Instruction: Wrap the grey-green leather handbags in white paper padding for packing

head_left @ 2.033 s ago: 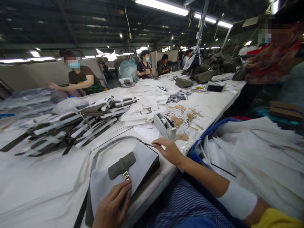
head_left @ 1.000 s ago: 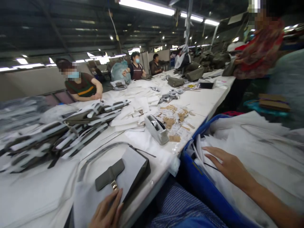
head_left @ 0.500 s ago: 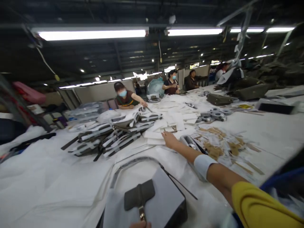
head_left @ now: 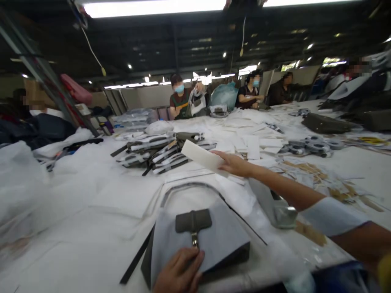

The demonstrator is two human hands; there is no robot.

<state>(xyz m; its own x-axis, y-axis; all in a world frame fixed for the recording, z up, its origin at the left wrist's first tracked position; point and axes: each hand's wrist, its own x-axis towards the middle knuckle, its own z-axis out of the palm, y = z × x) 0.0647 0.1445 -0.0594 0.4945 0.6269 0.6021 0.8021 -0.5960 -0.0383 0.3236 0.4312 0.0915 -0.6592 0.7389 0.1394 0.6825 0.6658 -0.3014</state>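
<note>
"Listing the head view: what is at the near side?"

"One grey-green bag (head_left: 193, 219), lying on the white tabletop (head_left: 357, 165), near centre. One pale sheet (head_left: 222, 236) over its front; one handle (head_left: 192, 186), arched on the far side."

"Left hand (head_left: 180, 270)?"

"At the bag's metal clasp (head_left: 194, 240), fingertips touching its near end, fingers close together; whether they grip it, cannot tell."

"Right hand (head_left: 236, 165)?"

"Beyond the bag, slightly right, raised over the tabletop; fingers clamped on the right end of one white strip (head_left: 200, 156), which extends leftward."

"Surrounding stock?"

"Beyond the bag, to the left: one pile of dark bags (head_left: 161, 152) with pale wrapping. Right: one grey tape dispenser (head_left: 264, 195); farther right, loose brown tags (head_left: 308, 169); beyond these, grey rolls (head_left: 317, 145). Far side: one co-worker (head_left: 181, 99) with a pale item (head_left: 197, 101), too small to identify."
</note>
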